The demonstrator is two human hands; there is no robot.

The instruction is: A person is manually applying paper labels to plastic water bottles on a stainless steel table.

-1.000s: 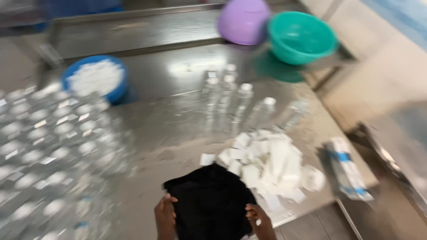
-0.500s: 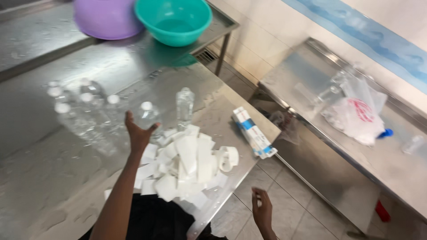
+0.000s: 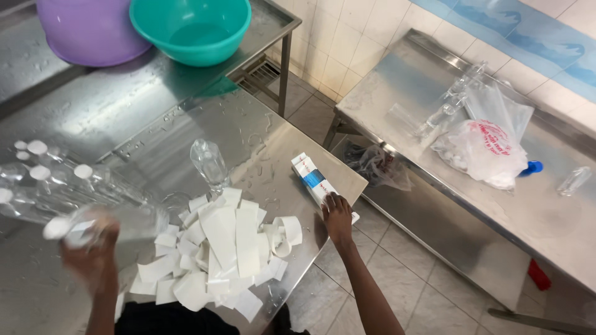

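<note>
While the left hand (image 3: pixel 93 248) grips a clear bottle (image 3: pixel 115 222), blurred, right hand's (image 3: pixel 337 217) fingers should close squarely on the blue-white box (image 3: pixel 313 182) at the worktop (image 3: pixel 186 124) edge.

Silver steel, white paper, two bright bowls

The table (image 3: pixel 186 124) is bare grey steel, wet and shiny. The heap of paper strips (image 3: pixel 217 248) is plain white. The bowls are teal (image 3: pixel 189 28) and purple (image 3: pixel 87 28). The bottles (image 3: pixel 56 186) are clear with white caps. The flat carton (image 3: pixel 313 180) is white with a blue band. On the far table, the plastic bag (image 3: pixel 487 152) is whitish with red print.
</note>
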